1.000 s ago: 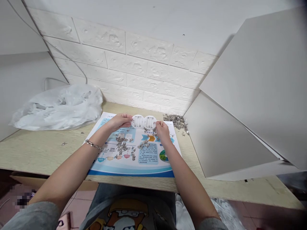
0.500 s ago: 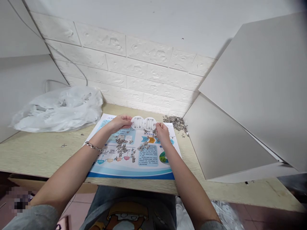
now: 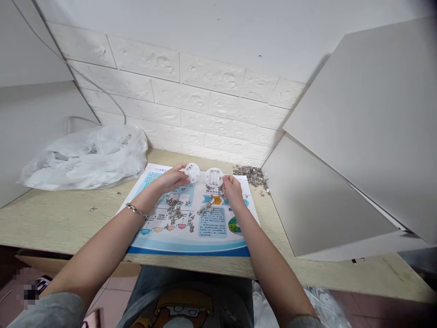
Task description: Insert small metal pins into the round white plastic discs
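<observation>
So, where we stood: our left hand (image 3: 169, 179) was curled around a round white plastic battery holder (image 3: 192, 173), its fingers closed on the rim, while our right hand (image 3: 232, 191) pinched a matching holder (image 3: 214, 177) at its lower right edge. Both holders were up near the top of a printed paper sheet (image 3: 191, 249), a little apart from each other. As far as we could tell, neither had any metal parts seated in it, though they're small enough that it's hard to call. Plenty looked left to do: loose metal bits (image 3: 175, 209) lay in clumps on the sheet, and a bigger heap of them (image 3: 251, 175) sat on the wooden desk (image 3: 68, 228) just past the sheet's top right corner. For room, the sheet's near side came close to the desk edge, a white board (image 3: 324, 205) angled in on the right, and a crumpled plastic bag (image 3: 85, 159) lay well off to the left.
</observation>
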The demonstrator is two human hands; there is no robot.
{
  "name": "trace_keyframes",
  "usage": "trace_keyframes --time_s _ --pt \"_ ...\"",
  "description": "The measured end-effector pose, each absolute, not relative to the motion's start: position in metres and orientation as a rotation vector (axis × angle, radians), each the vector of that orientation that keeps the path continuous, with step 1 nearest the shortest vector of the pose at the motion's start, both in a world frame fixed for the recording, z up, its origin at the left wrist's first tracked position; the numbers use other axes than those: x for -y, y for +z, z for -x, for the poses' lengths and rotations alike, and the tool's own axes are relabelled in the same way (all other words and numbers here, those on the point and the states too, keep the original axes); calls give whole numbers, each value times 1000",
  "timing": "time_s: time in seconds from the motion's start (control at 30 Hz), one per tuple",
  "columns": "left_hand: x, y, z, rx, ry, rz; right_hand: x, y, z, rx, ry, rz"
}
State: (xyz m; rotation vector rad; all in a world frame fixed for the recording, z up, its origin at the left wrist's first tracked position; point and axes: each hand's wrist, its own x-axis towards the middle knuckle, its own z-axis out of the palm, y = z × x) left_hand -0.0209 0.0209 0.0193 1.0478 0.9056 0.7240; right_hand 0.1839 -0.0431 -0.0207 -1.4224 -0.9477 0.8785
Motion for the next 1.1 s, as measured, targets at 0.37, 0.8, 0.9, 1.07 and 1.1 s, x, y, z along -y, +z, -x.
trace_keyframes --time_s 0.37,0.8,0.9,1.07,1.1 --pt "-21 15 14 -795 693 -737 44 -21 -182 932 913 1397" --pt "-17 12 7 -787 814 -618 45 -18 -182 919 904 1387" --pt "-15 11 5 -768 887 -603 47 -18 -179 911 988 1332" --pt "-8 3 -2 -708 845 -719 51 -15 -174 925 1063 1223" --pt "-7 1 -4 -695 840 -737 51 -14 -174 921 1065 1222"
